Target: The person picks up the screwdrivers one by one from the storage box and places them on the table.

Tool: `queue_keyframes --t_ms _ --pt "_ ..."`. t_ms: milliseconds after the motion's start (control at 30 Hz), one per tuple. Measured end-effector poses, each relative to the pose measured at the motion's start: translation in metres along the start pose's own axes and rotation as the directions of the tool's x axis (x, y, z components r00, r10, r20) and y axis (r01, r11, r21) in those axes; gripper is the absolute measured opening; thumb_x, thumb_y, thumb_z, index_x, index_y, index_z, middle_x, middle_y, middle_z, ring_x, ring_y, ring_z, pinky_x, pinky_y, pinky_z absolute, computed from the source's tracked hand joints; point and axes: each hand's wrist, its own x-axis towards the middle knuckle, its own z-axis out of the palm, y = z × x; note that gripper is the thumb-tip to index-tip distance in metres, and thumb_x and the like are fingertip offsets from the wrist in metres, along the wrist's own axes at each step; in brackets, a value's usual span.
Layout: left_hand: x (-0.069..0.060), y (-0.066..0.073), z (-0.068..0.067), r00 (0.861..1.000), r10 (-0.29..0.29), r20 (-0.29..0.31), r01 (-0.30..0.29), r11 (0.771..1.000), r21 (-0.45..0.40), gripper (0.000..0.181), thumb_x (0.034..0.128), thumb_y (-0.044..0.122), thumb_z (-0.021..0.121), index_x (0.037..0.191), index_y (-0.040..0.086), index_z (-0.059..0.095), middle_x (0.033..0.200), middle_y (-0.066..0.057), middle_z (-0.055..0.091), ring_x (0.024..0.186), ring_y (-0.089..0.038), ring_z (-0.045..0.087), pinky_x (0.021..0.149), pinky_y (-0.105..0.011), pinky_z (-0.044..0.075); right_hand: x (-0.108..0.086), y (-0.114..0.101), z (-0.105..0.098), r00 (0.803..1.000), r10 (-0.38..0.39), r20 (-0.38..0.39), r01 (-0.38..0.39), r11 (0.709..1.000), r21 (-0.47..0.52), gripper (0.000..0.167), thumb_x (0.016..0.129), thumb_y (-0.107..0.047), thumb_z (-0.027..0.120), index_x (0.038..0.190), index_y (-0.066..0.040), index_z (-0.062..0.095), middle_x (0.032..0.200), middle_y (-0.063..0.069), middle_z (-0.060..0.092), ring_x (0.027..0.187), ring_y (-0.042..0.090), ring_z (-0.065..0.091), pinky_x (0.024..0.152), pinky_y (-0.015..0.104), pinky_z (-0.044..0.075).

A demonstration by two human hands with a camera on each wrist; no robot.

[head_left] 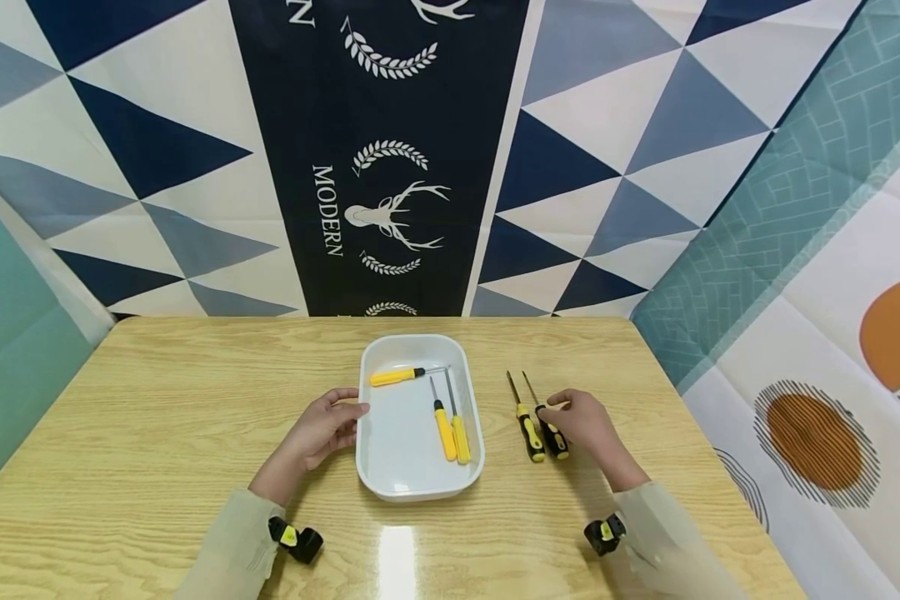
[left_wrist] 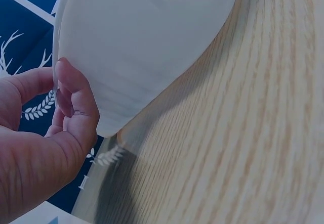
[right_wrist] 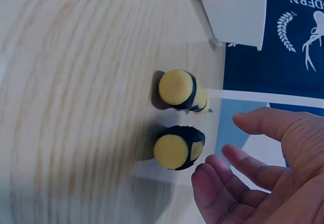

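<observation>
My left hand (head_left: 328, 429) pinches the left rim of a white plastic tray (head_left: 399, 446), thumb on one side of the wall and fingers on the other. Inside the tray lie three screwdrivers with yellow handles: one crosswise screwdriver (head_left: 396, 377) at the far end, and a screwdriver (head_left: 445, 433) beside another (head_left: 460, 439) along the right wall. To the tray's right, a yellow-and-black screwdriver (head_left: 528, 433) lies next to a darker-handled screwdriver (head_left: 555, 442). Over the darker one hovers my right hand (head_left: 583, 421), its fingers parted; in the right wrist view (right_wrist: 253, 173) a gap separates fingertips and handle.
Light wood grain covers the table (head_left: 157, 433). A patterned cloth (head_left: 390, 167) with triangles and a deer print hangs behind its far edge, and another cloth (head_left: 817, 417) stands along the right side. Small black cameras sit on both wrists.
</observation>
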Motion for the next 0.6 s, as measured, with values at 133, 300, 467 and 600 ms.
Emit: queue_keyframes --t_ms 133,300,467,600 --pt "0.0 0.0 0.0 1.0 -0.001 0.003 0.001 1.0 0.001 0.056 0.0927 0.017 0.057 0.138 -0.002 0.029 0.087 0.0 0.061 0.069 -0.008 0.054 0.063 -0.02 0.051 0.0 -0.005 -0.001 1.0 0.001 -0.006 -0.001 1.0 0.016 0.04 0.089 -0.026 0.06 0.118 0.001 0.059 0.117 0.026 0.057 0.091 0.03 0.06 0.068 0.039 0.051" --pt "-0.001 0.001 0.001 1.0 0.002 0.0 -0.002 1.0 0.006 0.057 0.0931 0.017 0.056 0.139 -0.001 0.028 0.087 0.0 0.061 0.069 -0.008 0.054 0.063 -0.02 0.051 -0.001 -0.016 -0.004 1.0 -0.01 -0.009 0.01 0.999 0.046 0.039 0.089 -0.028 0.06 0.118 -0.001 0.06 0.118 0.025 0.056 0.094 0.03 0.06 0.069 0.038 0.051" --pt "-0.001 0.001 0.001 1.0 -0.002 -0.003 0.002 1.0 0.011 0.057 0.0932 0.017 0.056 0.139 -0.001 0.029 0.087 0.0 0.06 0.07 -0.008 0.053 0.063 -0.021 0.051 -0.002 -0.034 -0.006 1.0 -0.018 -0.014 0.019 0.997 0.078 0.039 0.09 -0.031 0.06 0.118 -0.004 0.06 0.119 0.022 0.057 0.094 0.028 0.059 0.069 0.037 0.05" --pt "0.001 -0.001 0.0 1.0 -0.003 -0.006 0.003 1.0 0.023 0.055 0.0936 0.017 0.056 0.139 0.0 0.029 0.087 0.0 0.06 0.07 -0.009 0.054 0.063 -0.021 0.05 -0.001 -0.049 -0.004 1.0 -0.025 -0.003 0.025 0.992 0.121 0.04 0.09 -0.032 0.059 0.12 -0.005 0.059 0.12 0.02 0.055 0.093 0.027 0.059 0.069 0.035 0.051"
